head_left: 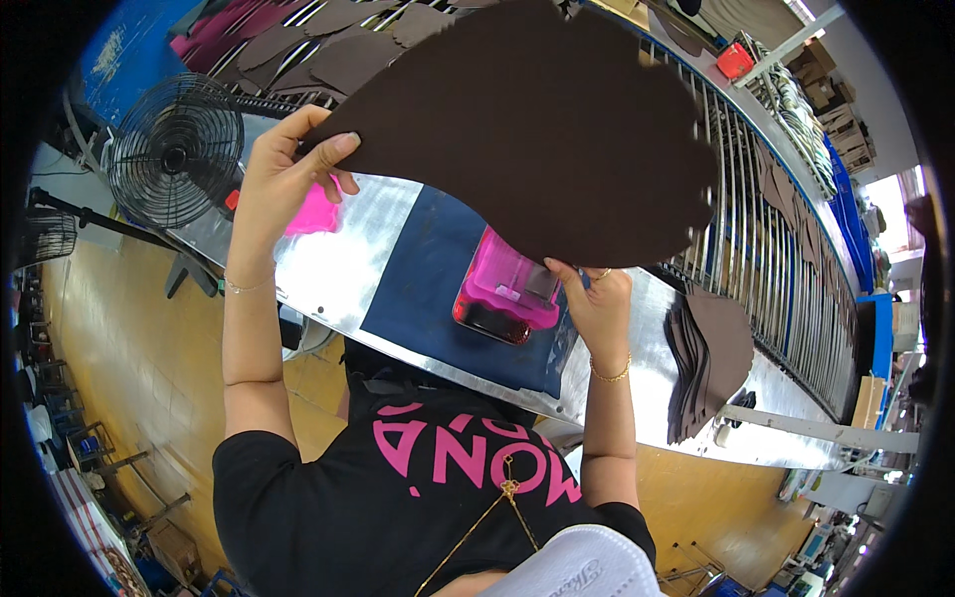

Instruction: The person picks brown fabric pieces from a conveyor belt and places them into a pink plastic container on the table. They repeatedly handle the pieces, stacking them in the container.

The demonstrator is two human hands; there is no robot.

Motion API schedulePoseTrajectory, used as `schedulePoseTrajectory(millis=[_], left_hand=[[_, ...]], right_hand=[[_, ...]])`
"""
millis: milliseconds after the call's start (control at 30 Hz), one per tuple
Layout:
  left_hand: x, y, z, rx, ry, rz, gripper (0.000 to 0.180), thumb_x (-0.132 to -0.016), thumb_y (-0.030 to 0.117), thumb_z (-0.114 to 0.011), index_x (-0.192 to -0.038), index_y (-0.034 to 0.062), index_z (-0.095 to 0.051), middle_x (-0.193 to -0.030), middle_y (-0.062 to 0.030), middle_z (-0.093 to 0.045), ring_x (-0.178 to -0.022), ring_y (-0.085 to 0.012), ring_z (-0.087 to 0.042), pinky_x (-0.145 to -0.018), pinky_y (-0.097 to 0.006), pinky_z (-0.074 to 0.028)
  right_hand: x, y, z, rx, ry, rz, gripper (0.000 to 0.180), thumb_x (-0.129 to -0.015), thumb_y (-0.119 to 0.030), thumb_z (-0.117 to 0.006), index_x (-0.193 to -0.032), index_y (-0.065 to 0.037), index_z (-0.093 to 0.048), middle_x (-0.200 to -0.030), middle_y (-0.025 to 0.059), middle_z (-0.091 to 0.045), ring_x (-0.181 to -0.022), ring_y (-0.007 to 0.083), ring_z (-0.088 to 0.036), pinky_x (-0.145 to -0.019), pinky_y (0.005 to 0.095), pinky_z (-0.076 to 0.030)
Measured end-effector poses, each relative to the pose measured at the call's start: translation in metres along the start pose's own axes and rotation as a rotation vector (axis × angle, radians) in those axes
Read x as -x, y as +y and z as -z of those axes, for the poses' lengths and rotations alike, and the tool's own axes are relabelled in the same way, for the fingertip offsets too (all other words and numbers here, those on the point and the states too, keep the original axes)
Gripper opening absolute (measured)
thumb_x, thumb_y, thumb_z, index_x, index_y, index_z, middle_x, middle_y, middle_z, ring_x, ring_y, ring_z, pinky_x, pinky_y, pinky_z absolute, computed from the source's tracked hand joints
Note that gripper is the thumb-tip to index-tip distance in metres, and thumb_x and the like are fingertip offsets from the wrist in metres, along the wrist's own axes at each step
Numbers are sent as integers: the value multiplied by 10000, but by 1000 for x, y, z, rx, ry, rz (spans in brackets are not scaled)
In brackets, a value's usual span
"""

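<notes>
A large dark brown cut panel [537,129] with a notched right edge is held up over the table, spread between my hands. My left hand [284,184] pinches its narrow left corner between thumb and fingers. At the lower right edge, my right hand [602,308] grips it with the thumb in front; most of those fingers are behind the panel. Beneath lies a blue mat [403,269], bearing a bright pink plastic holder [507,269] and a dark, red-edged object [490,322]. Another pink piece [316,214] shows beside my left hand.
On the metal table [323,284], several brown panels [721,343] are stacked to the right. A slatted rack [786,289] runs along the far side, carrying more brown pieces [298,60] at the back. A black wire fan [174,156] stands at the left.
</notes>
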State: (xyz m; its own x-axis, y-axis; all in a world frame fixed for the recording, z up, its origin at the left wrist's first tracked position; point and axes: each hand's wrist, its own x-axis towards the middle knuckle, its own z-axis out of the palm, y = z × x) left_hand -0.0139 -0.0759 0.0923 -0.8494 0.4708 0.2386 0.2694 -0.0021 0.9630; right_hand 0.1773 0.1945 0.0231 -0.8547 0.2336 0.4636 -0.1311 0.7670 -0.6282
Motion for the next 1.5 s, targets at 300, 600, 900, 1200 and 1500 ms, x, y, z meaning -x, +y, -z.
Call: schedulePoseTrajectory(millis=[300, 600, 900, 1200, 1500], left_hand=[[0, -32, -42, -287, -349, 2, 59, -840, 43, -628, -850, -14, -617, -659, -11, -501, -530, -67, -562, -437, -210, -407], [-11, -31, -127, -513, -613, -428, 117, -744, 121, -711, -828, 45, -678, -744, -81, -541, -652, -239, -575, -571, -318, -446], [-29, -17, -194, -388, -574, -527, 277, -812, 303, -662, -999, 99, -675, -870, -67, -527, -793, -213, -538, -697, -323, -455], [-32, -60, -99, 66, -321, -98, 480, -957, 364, -481, -1333, 69, -443, -962, -4, -524, -788, -90, -468, -728, -224, -394], [5, -87, -40, 2, -96, 148, 528, -962, 482, -409, -1320, 97, -457, -932, 7, -565, -780, -64, -471, -678, -206, -361]], right_hand=[[50, 33, 36, 118, 79, -136, 120, -733, -34, -714, -851, -36, -692, -815, 115, -668, -780, 297, -615, -719, 347, -462], [144, 69, 87, 92, 313, -381, 158, -766, -45, -721, -910, -7, -670, -710, 38, -599, -720, 131, -500, -673, 249, -416], [129, 52, 178, -127, 696, -563, 217, -912, -108, -588, -1054, 56, -579, -955, 41, -613, -847, 85, -535, -749, 214, -437], [-5, 208, 84, -395, 465, -695, 430, -878, -87, -611, -1246, 101, -490, -1181, 183, -591, -1039, 205, -572, -926, 291, -423], [-43, 330, 13, 92, 262, -741, 369, -788, -227, -690, -1092, -21, -654, -974, 150, -686, -891, 229, -662, -776, 317, -498]])
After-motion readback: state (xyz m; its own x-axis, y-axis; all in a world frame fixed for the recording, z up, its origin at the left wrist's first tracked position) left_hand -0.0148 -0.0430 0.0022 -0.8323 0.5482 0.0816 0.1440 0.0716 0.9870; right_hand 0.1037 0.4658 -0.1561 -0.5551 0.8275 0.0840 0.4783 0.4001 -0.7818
